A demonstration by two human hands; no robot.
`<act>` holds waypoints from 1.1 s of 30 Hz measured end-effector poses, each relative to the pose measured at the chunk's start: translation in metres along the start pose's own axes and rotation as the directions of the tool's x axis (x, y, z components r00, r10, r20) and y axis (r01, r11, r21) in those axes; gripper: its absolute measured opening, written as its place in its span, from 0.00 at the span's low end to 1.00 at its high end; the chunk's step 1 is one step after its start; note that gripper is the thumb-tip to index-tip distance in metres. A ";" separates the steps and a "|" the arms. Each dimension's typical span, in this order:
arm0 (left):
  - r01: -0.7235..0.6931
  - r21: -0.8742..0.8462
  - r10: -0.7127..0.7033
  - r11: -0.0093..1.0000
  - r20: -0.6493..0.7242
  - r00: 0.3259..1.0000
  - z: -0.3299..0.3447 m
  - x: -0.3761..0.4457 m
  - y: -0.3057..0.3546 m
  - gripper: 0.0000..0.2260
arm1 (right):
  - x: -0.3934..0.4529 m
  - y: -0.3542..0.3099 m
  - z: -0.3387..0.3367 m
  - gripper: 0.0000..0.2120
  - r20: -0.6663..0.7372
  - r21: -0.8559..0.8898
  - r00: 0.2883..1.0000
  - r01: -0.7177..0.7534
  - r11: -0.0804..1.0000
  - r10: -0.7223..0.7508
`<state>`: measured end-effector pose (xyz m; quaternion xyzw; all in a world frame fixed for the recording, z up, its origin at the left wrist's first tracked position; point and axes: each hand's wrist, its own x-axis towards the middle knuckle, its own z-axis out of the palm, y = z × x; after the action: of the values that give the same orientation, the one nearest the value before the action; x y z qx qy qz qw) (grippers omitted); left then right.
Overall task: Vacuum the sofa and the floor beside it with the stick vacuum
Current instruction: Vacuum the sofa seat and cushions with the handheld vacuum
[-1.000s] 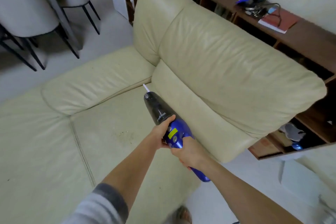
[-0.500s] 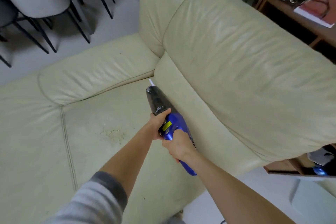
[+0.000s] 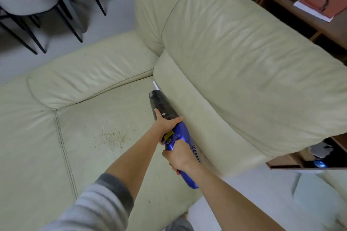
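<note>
A blue hand vacuum [image 3: 176, 138] with a dark dust cup and a thin white nozzle tip lies along the seam where the cream leather sofa [image 3: 234, 58] seat meets the back cushion. My left hand [image 3: 164, 124] grips the body where the dark cup joins the blue part. My right hand [image 3: 181, 157] grips the blue handle behind it. A patch of crumbs [image 3: 112, 137] lies on the seat cushion to the left of the vacuum.
Grey chairs with black legs [image 3: 47, 5] stand on the pale floor at the far left. A dark wooden shelf unit [image 3: 281, 2] behind the sofa carries a red book, cables and a blue device. Pale floor [image 3: 253, 193] shows at the sofa's right end.
The view has moved closer over the sofa. My left hand has slid forward from the blue body onto the dark cup. The nozzle stays along the seam.
</note>
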<state>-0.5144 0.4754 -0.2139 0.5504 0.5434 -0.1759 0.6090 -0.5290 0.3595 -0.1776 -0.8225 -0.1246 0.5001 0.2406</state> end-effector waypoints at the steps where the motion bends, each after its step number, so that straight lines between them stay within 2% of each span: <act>1: -0.004 0.007 0.004 1.000 0.011 1.000 0.000 -0.003 -0.003 0.53 | -0.004 0.000 0.003 0.09 -0.011 -0.001 1.000 -0.004 1.000 0.004; 8: 0.007 0.043 -0.010 0.999 0.073 0.997 -0.009 -0.021 -0.018 0.55 | -0.026 -0.003 0.024 0.06 -0.058 0.010 0.996 -0.071 0.997 0.072; 13: 0.010 0.098 -0.021 0.995 0.116 0.993 -0.014 -0.031 -0.027 0.55 | -0.038 -0.003 0.035 0.08 -0.051 0.038 0.991 -0.118 0.992 0.120; 22: 0.057 0.147 -0.079 0.987 0.146 0.986 0.002 -0.055 -0.044 0.54 | -0.067 0.019 0.040 0.06 -0.044 0.088 0.993 -0.107 0.990 0.111; 33: 0.068 0.156 -0.088 0.985 0.126 0.988 0.038 -0.078 -0.061 0.54 | -0.096 0.054 0.027 0.07 -0.031 0.057 0.994 -0.108 0.993 0.109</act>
<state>-0.5728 0.3923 -0.1842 0.5603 0.5080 -0.2766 0.5929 -0.6001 0.2776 -0.1428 -0.8295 -0.0618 0.5016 0.2376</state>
